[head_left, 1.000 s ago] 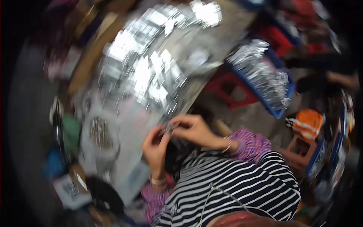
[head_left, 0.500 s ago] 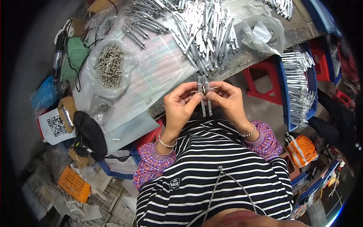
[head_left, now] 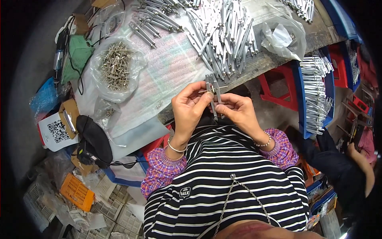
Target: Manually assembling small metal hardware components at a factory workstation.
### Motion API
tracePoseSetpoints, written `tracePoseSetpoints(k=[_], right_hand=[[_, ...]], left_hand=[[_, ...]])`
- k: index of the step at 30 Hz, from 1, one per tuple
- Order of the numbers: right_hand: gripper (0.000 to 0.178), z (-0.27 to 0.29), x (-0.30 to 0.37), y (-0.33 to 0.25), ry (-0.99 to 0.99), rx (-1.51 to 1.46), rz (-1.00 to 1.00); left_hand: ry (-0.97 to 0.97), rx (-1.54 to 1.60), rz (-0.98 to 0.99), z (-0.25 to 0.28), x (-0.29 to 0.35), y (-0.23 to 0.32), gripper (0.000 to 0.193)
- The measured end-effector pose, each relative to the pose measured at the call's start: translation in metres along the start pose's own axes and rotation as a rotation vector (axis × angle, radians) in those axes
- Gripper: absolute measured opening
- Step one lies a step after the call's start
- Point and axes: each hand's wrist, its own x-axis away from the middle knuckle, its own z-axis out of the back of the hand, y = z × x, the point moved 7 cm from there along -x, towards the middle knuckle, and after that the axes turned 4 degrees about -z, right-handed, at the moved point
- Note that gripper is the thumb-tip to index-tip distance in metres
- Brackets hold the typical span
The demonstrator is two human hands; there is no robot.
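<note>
Spreading across the upper half of the view, the desk [head_left: 274, 59] carries a pale plastic sheet [head_left: 159, 75] and, on it, a wide heap of flat silver metal strips [head_left: 227, 36]; to the person's right a blue bin [head_left: 301, 103] holds more strips of the same kind, and beside it stands a red stool [head_left: 278, 89]. To the left on the sheet sits a clear bag of small rivets or pins [head_left: 116, 65], with a crumpled clear bag [head_left: 284, 36] at the far side of the heap. Just off the near edge of the desk, above the lap, the two hands meet around a pair of metal strips [head_left: 214, 93] held upright and side by side. The left hand [head_left: 190, 105] has its grip closed on the upper part of the pair, thumb and forefinger pinched where a thin pin [head_left: 203, 91] seems to pass crosswise through them; the right hand [head_left: 238, 112] has its grip clamped on the lower part, fingers curled round the strips. To do this fitting well, I judge that the holes of both strips should be kept lined up by the right hand's steady hold while the left works the pin straight through, not at an angle, so that nothing binds. Whether the pin is fully seated is too small to tell.
</note>
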Motion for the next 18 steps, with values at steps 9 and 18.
tracePoseSetpoints(k=[9, 18], right_hand=[[0.021, -0.0035, 0.0004, 0.006, -0.012, -0.035, -0.008], [0.02, -0.0013, 0.0023, -0.0008, -0.027, -0.009, 0.017]], left_hand=[[0.008, -0.07, -0.067, -0.0019, 0.0002, 0.0031, 0.023], [0.003, -0.137, -0.055, -0.0081, -0.003, 0.0048, 0.023]])
